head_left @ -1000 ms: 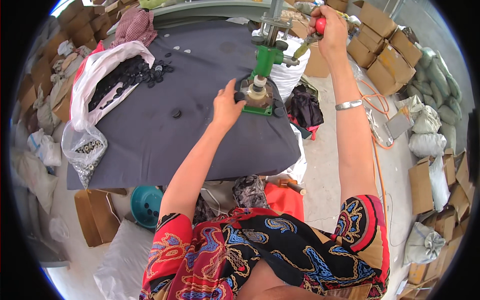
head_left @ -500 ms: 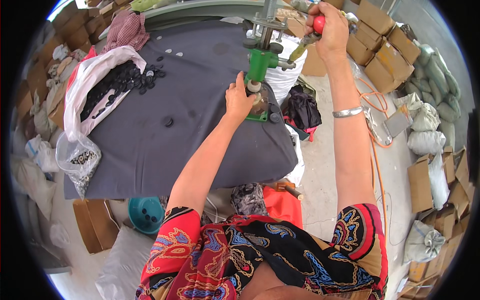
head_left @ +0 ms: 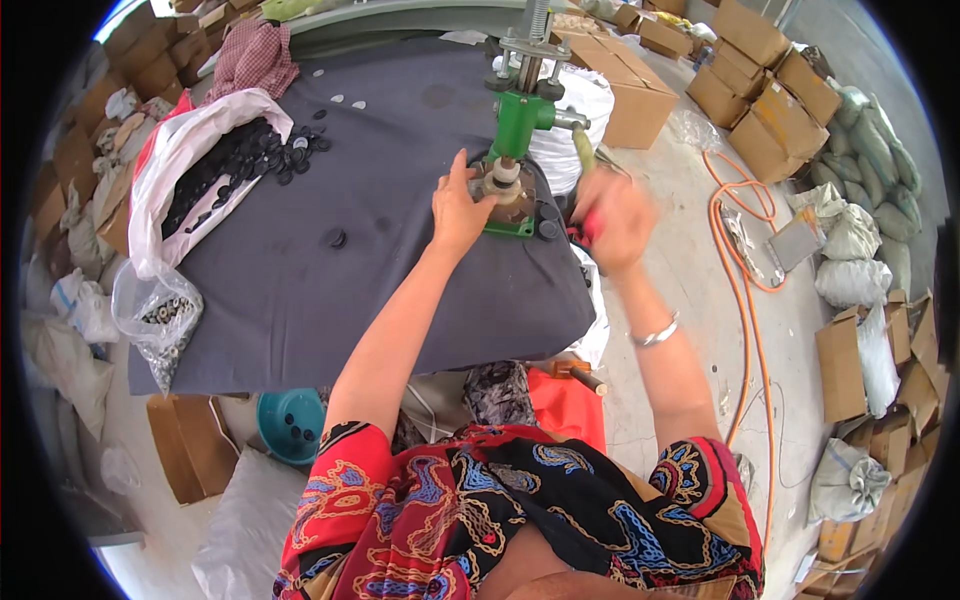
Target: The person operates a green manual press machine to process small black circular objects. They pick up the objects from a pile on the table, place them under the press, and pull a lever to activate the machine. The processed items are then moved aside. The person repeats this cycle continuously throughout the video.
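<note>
A green hand press stands at the right side of the dark cloth-covered table. Its ram is down on the round metal die over the green base. Beside the die is my left hand, fingers apart and the thumb reaching to the die's edge; any small piece in there is too small to make out. My right hand, smeared by motion, is closed around the red-knobbed end of the press lever, which now slants downward. Dark round caps lie beside the base.
An open white bag spills black round caps at the left. A clear bag of small metal rings hangs at the table's left corner. Cartons and an orange hose are on the floor to the right.
My right hand has swung the lever down from high up, and the press ram has come down. My left hand has shifted slightly left and down, its fingers spreading beside the die.
</note>
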`<state>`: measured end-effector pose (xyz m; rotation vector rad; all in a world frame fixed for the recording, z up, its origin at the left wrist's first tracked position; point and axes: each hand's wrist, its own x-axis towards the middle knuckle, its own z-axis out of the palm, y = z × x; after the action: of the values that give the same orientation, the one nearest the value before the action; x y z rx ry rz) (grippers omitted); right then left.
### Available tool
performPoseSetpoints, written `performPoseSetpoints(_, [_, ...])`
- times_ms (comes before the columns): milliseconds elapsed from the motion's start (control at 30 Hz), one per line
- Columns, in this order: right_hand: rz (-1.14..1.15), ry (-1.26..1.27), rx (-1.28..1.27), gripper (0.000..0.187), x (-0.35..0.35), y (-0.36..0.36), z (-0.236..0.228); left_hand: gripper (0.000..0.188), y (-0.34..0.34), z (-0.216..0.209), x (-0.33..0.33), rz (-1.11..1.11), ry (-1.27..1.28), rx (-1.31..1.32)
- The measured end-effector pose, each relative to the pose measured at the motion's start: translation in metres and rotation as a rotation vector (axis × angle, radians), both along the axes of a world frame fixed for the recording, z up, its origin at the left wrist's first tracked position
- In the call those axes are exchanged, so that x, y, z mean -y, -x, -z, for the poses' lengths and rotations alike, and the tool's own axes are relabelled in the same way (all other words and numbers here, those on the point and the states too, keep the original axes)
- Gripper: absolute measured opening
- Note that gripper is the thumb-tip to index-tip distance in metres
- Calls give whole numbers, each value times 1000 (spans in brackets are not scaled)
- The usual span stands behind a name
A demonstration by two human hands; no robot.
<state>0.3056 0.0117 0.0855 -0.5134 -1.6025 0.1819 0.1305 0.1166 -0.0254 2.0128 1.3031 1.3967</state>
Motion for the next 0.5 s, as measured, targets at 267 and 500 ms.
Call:
performPoseSetpoints(267, [114, 47, 223, 15, 18, 11, 22, 49, 136, -5, 43, -431, -328, -233])
performPoseSetpoints(500, [466, 101, 336, 19, -30, -64, -18, 34, 176, -2, 68, -595, 30, -503])
